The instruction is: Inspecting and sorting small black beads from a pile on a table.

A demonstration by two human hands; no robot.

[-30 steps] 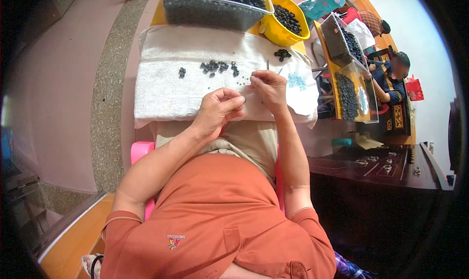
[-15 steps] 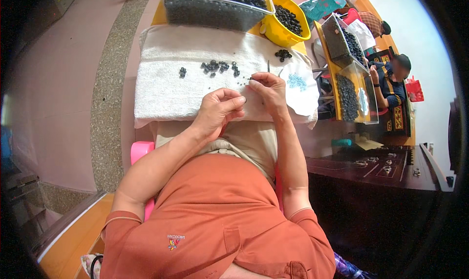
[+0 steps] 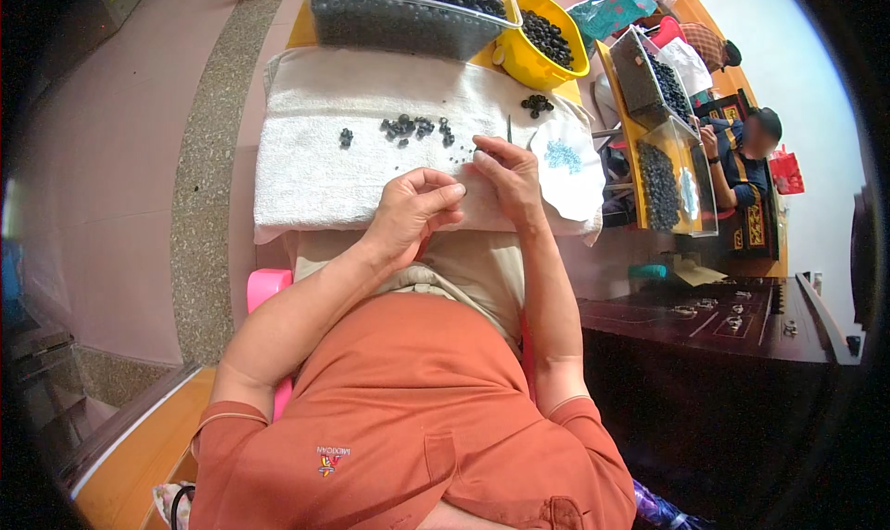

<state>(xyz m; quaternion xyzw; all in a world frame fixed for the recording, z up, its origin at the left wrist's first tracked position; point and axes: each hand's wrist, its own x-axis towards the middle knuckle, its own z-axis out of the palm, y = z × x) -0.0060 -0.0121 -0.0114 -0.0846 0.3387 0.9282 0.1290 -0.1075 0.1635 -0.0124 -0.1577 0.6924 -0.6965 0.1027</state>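
Observation:
Over the near edge of a white towel point(image 3: 311, 182), my left hand point(image 3: 415, 207) is closed, thumb pressed against the bent index finger. Whatever it pinches is too small to make out. To its right, my right hand point(image 3: 512, 178) has thumb and index finger curled toward each other, beside a scatter of tiny black bits point(image 3: 464, 154). Any piece between those fingers is hidden. Beyond both hands lies a loose row of small black ring-like parts point(image 3: 408, 127). A smaller cluster of black parts point(image 3: 346, 138) sits farther left, and another black pile point(image 3: 537, 105) lies far right.
A clear bin point(image 3: 408, 25) full of black parts and a yellow basket point(image 3: 528, 66) stand at the back. Right of my hand is a white sheet point(image 3: 565, 196) bearing small blue bits, near a thin dark tool point(image 3: 509, 127). A co-worker point(image 3: 742, 154) sits at right.
My right hand has shifted very slightly, its fingertips a little changed in position by the tiny black bits. My left hand stays nearly still. The co-worker's head has moved slightly.

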